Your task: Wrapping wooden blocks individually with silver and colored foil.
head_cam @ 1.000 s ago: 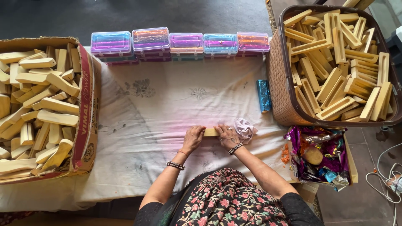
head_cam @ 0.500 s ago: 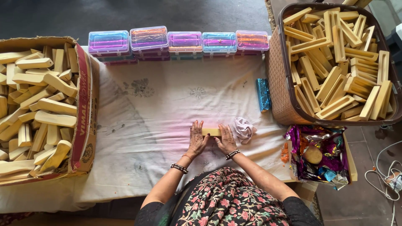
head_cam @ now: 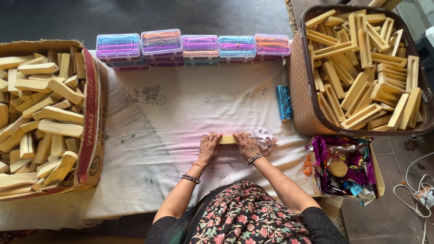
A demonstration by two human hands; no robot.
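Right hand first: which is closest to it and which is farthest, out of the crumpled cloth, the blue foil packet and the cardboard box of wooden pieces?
From the right hand:
1. Crumpled cloth, touching or nearly touching it on its right side.
2. Blue foil packet, farther up the table, beside the brown basket.
3. Cardboard box of wooden pieces, far away at the left edge, beyond the left hand.

Cloth-covered table with wooden block

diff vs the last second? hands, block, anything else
Both hands, left hand and right hand, slid slightly away from the body after lying flat, fingers now curled over the pale wooden block, which stays on the white cloth. Crumpled rag, cardboard box and basket unchanged.
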